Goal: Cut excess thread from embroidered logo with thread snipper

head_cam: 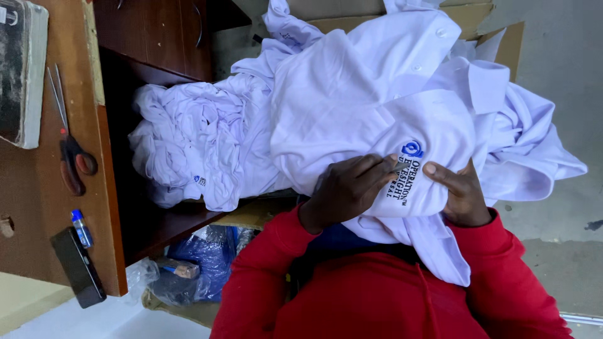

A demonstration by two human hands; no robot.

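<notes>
On the lap of a person in a red top [377,295], one white shirt [352,107], spread flat, collar and buttons toward the far cardboard box [468,19], a small blue and dark emblem on its near part. Left hand [345,188]: fingers curled over the shirt's near edge, clenched on the cloth just beside the emblem. Right hand [461,191]: thumb pressed on top of the cloth at the emblem's other side, remaining fingers hidden beneath, grasping the same shirt. Heap of further white shirts [188,144], crumpled, lying at the shirt's left against the open side of a brown wooden desk [47,188]; more white cloth trails off to the right over the grey floor [559,81]. Desk: occupies the left edge of the view, dark drawer fronts at the top. On its surface, a grey-edged slab [22,69] at the far corner; scissors [69,144] with red-and-black handles near the middle of its edge; a black phone [78,267] at the near corner, overhanging; a small blue-capped tube [81,228] just beside the phone. Below the desk, a blue plastic bag [207,257], crumpled, on the floor.
</notes>
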